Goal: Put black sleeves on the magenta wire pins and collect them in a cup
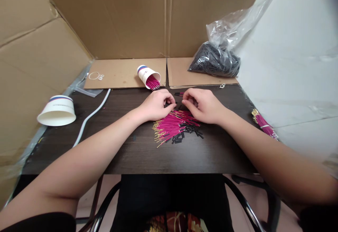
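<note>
- Magenta wires (pixel 171 126) are spread just to the near side of the left hand (pixel 158 105) and right hand (pixel 202 105); fingers are curled, tips near together, but any grip cannot be made out.
- Black sleeves (pixel 178 140) could be scattered if brushed by a wrist.
- The tipped cup (pixel 142 73), close beyond the left hand, could be spilled if nudged.
- A filled bag (pixel 215 62) is set far right.

Black sleeves (pixel 39 222) (black legwear (pixel 174 189) too)
</note>
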`<state>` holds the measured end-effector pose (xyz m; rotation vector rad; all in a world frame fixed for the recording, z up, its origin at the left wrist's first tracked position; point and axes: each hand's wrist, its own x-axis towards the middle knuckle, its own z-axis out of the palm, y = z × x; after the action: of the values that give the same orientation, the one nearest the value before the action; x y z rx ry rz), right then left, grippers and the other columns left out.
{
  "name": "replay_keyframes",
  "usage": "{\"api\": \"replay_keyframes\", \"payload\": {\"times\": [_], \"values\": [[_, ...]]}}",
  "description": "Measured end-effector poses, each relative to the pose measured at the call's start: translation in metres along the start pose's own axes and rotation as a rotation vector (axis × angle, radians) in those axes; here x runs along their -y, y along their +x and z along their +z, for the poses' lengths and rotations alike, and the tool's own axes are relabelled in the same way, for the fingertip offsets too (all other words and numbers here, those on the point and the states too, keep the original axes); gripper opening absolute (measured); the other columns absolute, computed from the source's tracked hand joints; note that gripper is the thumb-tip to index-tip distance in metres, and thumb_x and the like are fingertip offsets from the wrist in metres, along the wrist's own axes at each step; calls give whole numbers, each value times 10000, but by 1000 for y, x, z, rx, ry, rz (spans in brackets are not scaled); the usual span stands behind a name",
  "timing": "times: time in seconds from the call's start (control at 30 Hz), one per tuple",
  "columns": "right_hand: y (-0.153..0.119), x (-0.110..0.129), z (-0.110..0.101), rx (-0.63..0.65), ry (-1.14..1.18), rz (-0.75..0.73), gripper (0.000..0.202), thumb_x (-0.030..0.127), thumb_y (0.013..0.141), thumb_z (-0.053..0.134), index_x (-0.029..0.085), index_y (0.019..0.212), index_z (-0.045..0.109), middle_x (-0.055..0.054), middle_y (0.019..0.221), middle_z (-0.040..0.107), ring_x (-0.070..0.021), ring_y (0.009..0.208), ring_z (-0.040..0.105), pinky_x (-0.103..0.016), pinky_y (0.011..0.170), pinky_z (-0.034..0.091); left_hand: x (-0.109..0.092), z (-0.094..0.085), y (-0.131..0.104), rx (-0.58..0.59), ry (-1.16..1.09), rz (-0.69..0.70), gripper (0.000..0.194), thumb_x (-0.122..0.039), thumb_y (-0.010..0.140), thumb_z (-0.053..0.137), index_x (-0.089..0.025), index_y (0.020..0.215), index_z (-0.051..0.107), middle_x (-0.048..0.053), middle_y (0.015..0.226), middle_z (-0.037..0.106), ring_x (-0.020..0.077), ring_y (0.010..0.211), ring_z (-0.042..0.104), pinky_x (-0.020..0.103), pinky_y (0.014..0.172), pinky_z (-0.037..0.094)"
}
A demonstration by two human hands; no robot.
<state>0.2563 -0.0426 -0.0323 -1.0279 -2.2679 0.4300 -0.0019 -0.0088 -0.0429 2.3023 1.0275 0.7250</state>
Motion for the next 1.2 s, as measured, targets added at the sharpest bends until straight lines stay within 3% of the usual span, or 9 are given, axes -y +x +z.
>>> {"api": "replay_keyframes", "payload": {"times": [0.2, 0.37, 0.67, 0.9, 1.2], "values": [[1, 3, -2, 212, 76, -74, 119, 258, 1004, 674, 190, 908, 690, 10, 725, 635, -138, 667, 519, -307, 735, 401, 1, 1, 0, -4, -18, -13, 23, -209, 908, 822, -187, 909, 814, 41, 881, 709, 168, 764, 592, 349, 754, 495], [2, 6, -4, 250, 150, -83, 158, 299, 1040, 677, 182, 947, 730, 20, 718, 649, -128, 656, 537, -291, 714, 393, 0, 0, 1, 9, -112, -15, 19, -208, 908, 813, -191, 904, 808, 40, 901, 721, 155, 747, 556, 334, 728, 474], [3, 6, -25, 452, -38, 14, 127, 256, 980, 712, 188, 874, 693, 14, 736, 638, -122, 650, 471, -312, 688, 308, -5, -3, -4, 123, -147, 69, 137, -374, 922, 895, -271, 1007, 924, 55, 1036, 751, 184, 821, 610, 356, 748, 490], [3, 10, -21, 478, -5, 27, 156, 196, 960, 674, 195, 806, 646, 27, 691, 608, -115, 614, 451, -319, 670, 306, -4, -4, -3, 150, -112, 58, 105, -378, 934, 894, -291, 975, 936, 56, 1074, 763, 203, 877, 679, 391, 851, 548], [3, 8, -19, 462, -22, 19, 142, 211, 931, 659, 197, 792, 629, 14, 730, 636, -124, 643, 472, -312, 687, 324, -2, -1, -3, 132, -137, 69, 101, -345, 934, 875, -270, 972, 930, 57, 1036, 788, 203, 859, 681, 386, 822, 552]]}}
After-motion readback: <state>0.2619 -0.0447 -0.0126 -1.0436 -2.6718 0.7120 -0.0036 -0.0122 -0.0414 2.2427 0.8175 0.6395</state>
